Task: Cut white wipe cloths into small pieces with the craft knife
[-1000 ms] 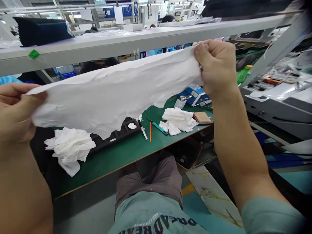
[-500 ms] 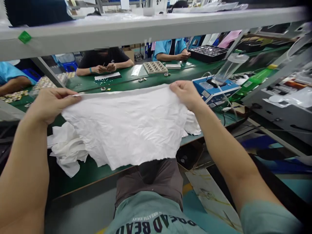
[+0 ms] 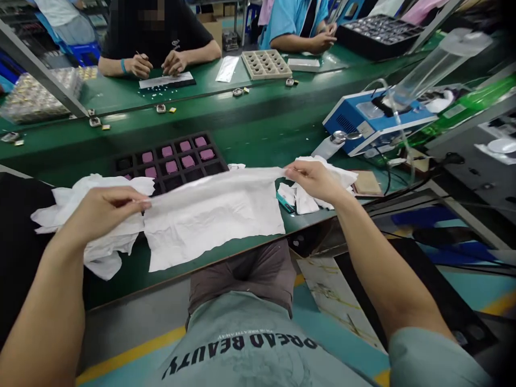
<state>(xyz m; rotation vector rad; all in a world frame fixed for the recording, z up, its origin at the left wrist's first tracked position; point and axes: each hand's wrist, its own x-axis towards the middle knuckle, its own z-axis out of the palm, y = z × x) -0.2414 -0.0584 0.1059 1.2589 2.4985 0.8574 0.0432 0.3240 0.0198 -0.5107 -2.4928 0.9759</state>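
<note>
A white cloth point(image 3: 217, 215) hangs stretched between my two hands, just above the front of the green bench. My left hand point(image 3: 107, 209) pinches its upper left corner between thumb and fingers. The upper right corner is gripped by my right hand point(image 3: 310, 180). Behind the cloth lies a black compartment tray point(image 3: 217, 156) with several pink pieces, its near part hidden. A heap of crumpled white cloths point(image 3: 108, 242) sits beneath and beside my left hand. More crumpled white cloths point(image 3: 306, 200) lie under my right hand, next to a teal-handled tool point(image 3: 284, 202).
A blue machine point(image 3: 374, 121) and a small dispenser bottle point(image 3: 328, 145) stand at the right. Across the green bench point(image 3: 266, 134), two people work beside a beige tray point(image 3: 266, 64) and a black tray point(image 3: 379, 35). A metal post point(image 3: 44, 70) rises at the left.
The cloth has come down and nearer, and now hangs as a shorter, folded-looking strip. The view has tilted down, bringing the black tray with pink pieces into sight. Both hands keep their hold.
</note>
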